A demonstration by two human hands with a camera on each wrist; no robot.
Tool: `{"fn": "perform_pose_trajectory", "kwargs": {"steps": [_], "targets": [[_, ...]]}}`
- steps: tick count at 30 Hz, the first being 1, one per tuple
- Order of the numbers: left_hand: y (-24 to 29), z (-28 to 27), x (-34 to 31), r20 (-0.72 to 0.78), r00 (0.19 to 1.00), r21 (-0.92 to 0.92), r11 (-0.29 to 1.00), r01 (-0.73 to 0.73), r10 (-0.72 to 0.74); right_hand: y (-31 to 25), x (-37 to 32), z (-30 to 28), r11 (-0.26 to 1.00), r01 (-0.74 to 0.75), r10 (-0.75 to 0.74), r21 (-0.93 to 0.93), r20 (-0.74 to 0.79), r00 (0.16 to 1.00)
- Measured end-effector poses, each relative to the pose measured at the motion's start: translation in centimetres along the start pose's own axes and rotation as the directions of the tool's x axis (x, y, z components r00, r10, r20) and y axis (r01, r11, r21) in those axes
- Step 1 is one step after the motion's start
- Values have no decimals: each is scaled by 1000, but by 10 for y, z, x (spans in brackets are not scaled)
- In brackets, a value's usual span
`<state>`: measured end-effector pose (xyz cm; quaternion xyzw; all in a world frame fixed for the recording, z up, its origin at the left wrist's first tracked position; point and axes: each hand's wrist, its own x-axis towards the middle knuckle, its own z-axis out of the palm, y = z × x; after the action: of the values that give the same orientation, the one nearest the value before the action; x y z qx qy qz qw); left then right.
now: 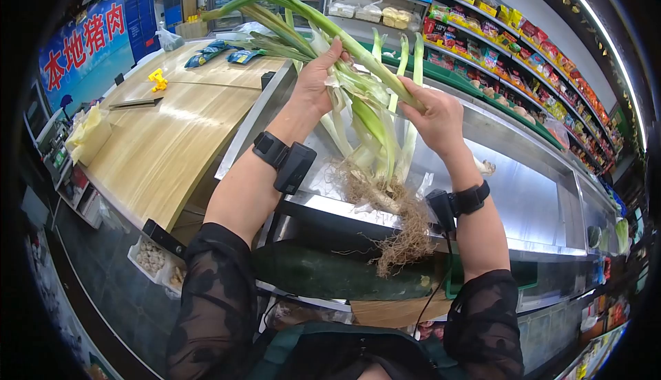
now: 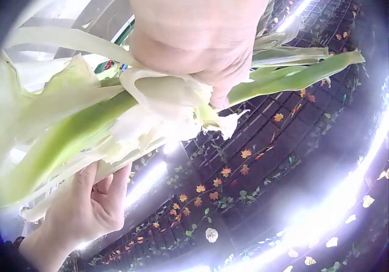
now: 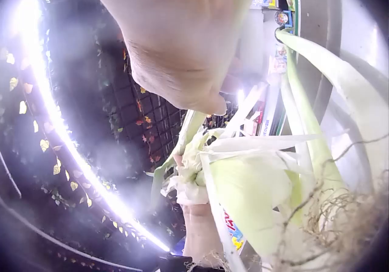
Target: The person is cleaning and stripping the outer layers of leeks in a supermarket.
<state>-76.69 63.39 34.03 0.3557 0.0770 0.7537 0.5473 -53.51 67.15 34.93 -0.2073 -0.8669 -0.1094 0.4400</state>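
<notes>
My left hand [image 1: 318, 82] grips a bunch of leeks [image 1: 368, 122] by the upper stalks, thumb up along the green. One stalk slants across the bunch, and my right hand [image 1: 438, 117] pinches its pale end between thumb and fingers. Long green leaves [image 1: 272, 1] spread to the far left. Below, the shaggy brown roots [image 1: 406, 235] hang over the metal counter's front edge. Loose, torn pale skins [image 2: 164, 96] stick out around the left hand in the left wrist view. Other white stalks [image 3: 304, 102] stand behind the bunch in the right wrist view.
A shiny metal counter [image 1: 513, 197] runs to the right, a wooden table [image 1: 172, 129] to the left. On the table lie a yellow object [image 1: 158, 80] and blue packets [image 1: 210, 53]. A large dark green melon [image 1: 323, 270] lies under the counter. Stocked shelves [image 1: 509, 36] stand behind.
</notes>
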Motion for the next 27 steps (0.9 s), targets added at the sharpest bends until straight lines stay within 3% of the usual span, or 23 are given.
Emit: {"fn": "perform_pose_trajectory", "kwargs": {"steps": [6,10,12,19,22,27], "targets": [[1,-1,0,-62,998,68,998,-18,23,2,-1,2,990,-94,86,107,76,993],[0,7,-3,-49,999,9,1000,-2,3,2,-1,-1,990,-115,109,76,88,990],[1,8,-3,-62,998,-3,1000,3,-3,4,-1,-2,1000,-11,11,11,-9,1000],[6,-7,4,-55,987,-36,988,151,-153,11,-1,-5,989,78,-80,-126,-9,997],[7,-12,8,-17,979,-38,979,201,-202,12,-1,-3,993,57,-61,-103,-34,998],[5,-14,8,25,972,-45,971,233,-232,2,-1,-2,987,-156,154,40,50,987]]}}
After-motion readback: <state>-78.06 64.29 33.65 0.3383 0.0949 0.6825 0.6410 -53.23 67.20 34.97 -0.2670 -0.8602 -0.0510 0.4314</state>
